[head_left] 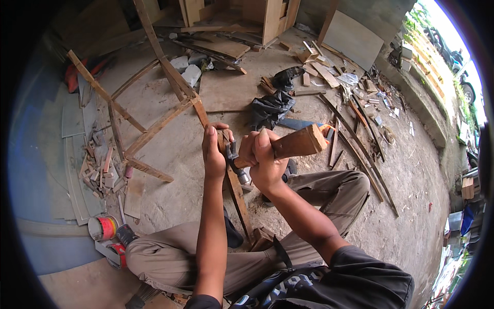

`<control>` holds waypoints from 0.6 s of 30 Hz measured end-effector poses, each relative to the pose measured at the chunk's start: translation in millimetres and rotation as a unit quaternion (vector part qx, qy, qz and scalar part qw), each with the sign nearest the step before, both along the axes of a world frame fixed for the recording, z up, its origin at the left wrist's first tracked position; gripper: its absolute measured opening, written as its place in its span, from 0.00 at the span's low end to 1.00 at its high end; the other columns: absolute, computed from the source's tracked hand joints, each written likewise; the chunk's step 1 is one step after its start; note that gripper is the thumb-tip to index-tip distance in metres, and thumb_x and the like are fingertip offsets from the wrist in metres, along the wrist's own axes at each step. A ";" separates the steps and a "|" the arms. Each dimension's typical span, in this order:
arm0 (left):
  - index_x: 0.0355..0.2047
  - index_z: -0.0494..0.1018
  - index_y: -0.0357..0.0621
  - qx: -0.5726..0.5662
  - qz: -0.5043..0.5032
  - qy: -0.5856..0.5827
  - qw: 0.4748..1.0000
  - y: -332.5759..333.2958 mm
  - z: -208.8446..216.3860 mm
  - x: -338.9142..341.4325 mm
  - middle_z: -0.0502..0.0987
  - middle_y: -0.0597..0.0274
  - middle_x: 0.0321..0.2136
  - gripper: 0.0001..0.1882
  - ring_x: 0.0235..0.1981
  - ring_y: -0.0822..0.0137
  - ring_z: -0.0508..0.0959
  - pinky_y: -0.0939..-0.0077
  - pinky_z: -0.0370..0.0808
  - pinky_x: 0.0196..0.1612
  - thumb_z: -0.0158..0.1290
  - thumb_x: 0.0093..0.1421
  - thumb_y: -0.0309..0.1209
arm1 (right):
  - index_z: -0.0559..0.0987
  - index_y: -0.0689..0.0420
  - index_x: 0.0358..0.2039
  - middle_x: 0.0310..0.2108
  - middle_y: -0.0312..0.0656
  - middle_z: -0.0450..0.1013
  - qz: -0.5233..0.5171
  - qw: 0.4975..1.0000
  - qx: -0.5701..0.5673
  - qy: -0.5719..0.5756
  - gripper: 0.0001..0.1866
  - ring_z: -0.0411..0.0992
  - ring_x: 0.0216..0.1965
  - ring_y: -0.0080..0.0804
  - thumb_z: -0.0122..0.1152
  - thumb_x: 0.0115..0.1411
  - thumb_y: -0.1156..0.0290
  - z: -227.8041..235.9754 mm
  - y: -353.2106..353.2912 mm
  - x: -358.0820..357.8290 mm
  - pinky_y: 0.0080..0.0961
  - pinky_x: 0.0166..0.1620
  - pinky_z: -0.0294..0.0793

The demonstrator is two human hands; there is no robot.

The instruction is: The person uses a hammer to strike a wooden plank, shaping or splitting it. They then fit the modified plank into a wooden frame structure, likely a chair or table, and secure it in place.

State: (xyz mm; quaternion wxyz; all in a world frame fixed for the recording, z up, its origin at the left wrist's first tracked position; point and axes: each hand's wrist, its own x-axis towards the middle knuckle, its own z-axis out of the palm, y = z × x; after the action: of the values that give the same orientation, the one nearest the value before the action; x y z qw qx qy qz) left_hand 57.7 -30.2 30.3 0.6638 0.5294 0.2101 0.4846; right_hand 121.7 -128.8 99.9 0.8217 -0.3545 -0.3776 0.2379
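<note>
My right hand (pixel 265 157) is closed round the wooden handle of a claw hammer (pixel 303 141), whose butt points to the right. The dark metal head lies against a wooden leg (pixel 236 198) of a chair-like frame, close to my left hand. My left hand (pixel 214 153) grips that leg near its upper part, with the thumb up along one side and the fingertips showing beyond the wood. The rest of the wooden frame (pixel 154 129) stretches away to the far left. Whether a nail sits under the claw is hidden.
A handsaw (pixel 301 124) with a blue blade lies beyond my right hand, beside black plastic bags (pixel 272 105). Long wood strips (pixel 360 154) and scraps litter the right. Wood offcuts (pixel 105 167) and open cans (pixel 103 228) are at left. Boards (pixel 221 46) lie at the back.
</note>
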 end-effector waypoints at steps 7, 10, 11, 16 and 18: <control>0.41 0.66 0.40 -0.012 0.002 0.011 1.000 -11.4 12.8 -1.5 0.71 0.62 0.23 0.21 0.24 0.73 0.69 0.80 0.67 0.31 0.30 0.72 0.44 | 0.61 0.56 0.19 0.12 0.33 0.57 0.021 0.998 -0.054 -0.009 0.22 0.52 0.13 0.18 0.46 0.71 0.63 -2.5 -3.2 7.4 0.21 0.18 0.51; 0.44 0.67 0.40 0.005 0.003 0.013 1.000 -6.2 4.9 2.6 0.71 0.63 0.24 0.21 0.24 0.73 0.70 0.80 0.68 0.31 0.30 0.72 0.43 | 0.62 0.55 0.18 0.11 0.32 0.57 0.021 0.999 -0.036 0.010 0.22 0.52 0.12 0.18 0.46 0.71 0.62 5.5 -0.2 10.5 0.20 0.16 0.50; 0.46 0.68 0.40 0.012 0.013 0.024 1.000 -8.2 6.4 5.0 0.71 0.63 0.24 0.21 0.24 0.73 0.70 0.80 0.68 0.31 0.31 0.72 0.42 | 0.61 0.55 0.18 0.11 0.32 0.56 0.024 0.999 -0.022 0.016 0.23 0.52 0.12 0.18 0.47 0.70 0.62 11.2 2.7 11.5 0.20 0.16 0.50; 0.40 0.71 0.42 -0.043 -0.004 0.051 0.998 -23.1 17.0 4.6 0.70 0.67 0.20 0.25 0.22 0.77 0.70 0.82 0.67 0.27 0.30 0.72 0.49 | 0.59 0.51 0.17 0.11 0.29 0.55 0.008 0.997 -0.053 0.052 0.25 0.51 0.12 0.16 0.51 0.69 0.56 51.1 18.4 19.4 0.17 0.16 0.48; 0.40 0.70 0.42 -0.012 0.001 0.059 0.998 -24.2 14.0 3.6 0.69 0.67 0.20 0.26 0.21 0.78 0.69 0.82 0.66 0.26 0.29 0.72 0.49 | 0.59 0.50 0.17 0.11 0.29 0.54 0.008 0.997 -0.045 0.067 0.25 0.50 0.12 0.15 0.53 0.68 0.54 52.5 23.6 18.8 0.16 0.16 0.48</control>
State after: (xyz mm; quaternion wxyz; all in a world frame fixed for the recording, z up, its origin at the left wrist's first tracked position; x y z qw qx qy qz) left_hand 61.3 -54.5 44.3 0.6559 0.5492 0.2555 0.4505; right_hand 140.6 -105.3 152.4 0.8263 -0.3713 -0.3135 0.2847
